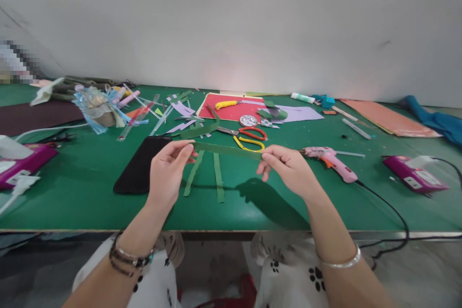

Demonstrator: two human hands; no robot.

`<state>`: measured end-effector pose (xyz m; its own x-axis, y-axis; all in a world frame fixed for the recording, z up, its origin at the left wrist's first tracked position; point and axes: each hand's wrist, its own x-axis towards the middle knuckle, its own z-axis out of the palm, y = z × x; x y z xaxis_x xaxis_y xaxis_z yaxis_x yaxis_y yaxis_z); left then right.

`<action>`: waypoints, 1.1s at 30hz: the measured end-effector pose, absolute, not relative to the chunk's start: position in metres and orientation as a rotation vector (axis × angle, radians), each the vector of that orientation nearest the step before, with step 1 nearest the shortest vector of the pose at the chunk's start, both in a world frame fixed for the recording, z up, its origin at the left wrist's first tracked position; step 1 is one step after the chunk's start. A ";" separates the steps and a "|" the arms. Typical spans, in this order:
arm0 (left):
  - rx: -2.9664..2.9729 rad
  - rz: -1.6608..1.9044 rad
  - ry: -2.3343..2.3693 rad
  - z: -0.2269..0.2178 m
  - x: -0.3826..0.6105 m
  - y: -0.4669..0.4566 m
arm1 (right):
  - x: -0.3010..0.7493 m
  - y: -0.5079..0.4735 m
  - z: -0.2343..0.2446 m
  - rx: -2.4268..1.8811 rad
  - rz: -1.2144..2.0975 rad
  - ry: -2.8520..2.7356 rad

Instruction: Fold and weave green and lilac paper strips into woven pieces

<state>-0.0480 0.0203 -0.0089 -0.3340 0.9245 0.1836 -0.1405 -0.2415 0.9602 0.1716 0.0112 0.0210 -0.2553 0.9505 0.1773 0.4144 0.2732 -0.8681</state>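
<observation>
A green paper strip (227, 149) is stretched level above the table between my two hands. My left hand (169, 168) pinches its left end between thumb and fingers. The right end is pinched by my right hand (285, 167). Two more green paper strips lie on the tabletop below, one slanted (193, 175) and one nearly straight (218, 178). Just beyond the held strip rest scissors (249, 138) with one red and one yellow handle, their blades open. A black phone (142, 166) lies beside my left hand.
A pink glue gun (334, 161) with a trailing cord lies at the right, near a purple power strip (415, 173). Farther back are red paper (231, 110), a yellow cutter (226, 104) and lilac scraps (303, 112). Another purple power strip (29, 163) sits at the left.
</observation>
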 end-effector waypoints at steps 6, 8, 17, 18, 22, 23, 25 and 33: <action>1.099 1.685 1.238 -0.011 -0.043 0.018 | 0.165 0.005 0.022 -1.357 0.398 -1.812; 1.126 1.677 1.257 -0.012 -0.042 0.017 | 0.165 0.004 0.021 -1.374 0.349 -1.796; 1.369 1.667 1.420 -0.012 -0.051 0.021 | 0.167 0.007 0.014 -1.330 0.107 -2.029; 1.464 1.674 1.459 -0.011 -0.052 0.020 | 0.166 0.006 0.015 -1.288 0.019 -2.116; 2.180 1.722 1.528 -0.007 -0.047 0.010 | 0.154 0.000 0.013 -1.085 -0.298 -2.400; 2.392 1.644 1.457 -0.006 -0.044 0.006 | 0.150 -0.002 0.011 -1.031 -0.334 -2.447; 2.662 1.357 1.279 -0.007 -0.036 -0.001 | 0.141 -0.006 0.009 -0.924 -0.358 -2.501; 2.562 0.645 1.289 -0.009 -0.025 -0.008 | 0.137 -0.006 0.016 -1.031 -0.207 -2.552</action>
<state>-0.0249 -0.0077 -0.0087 0.5241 0.8004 0.2909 0.7125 -0.5992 0.3650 0.1373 -0.0056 0.0163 -0.6588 0.6382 0.3983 0.6941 0.7199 -0.0055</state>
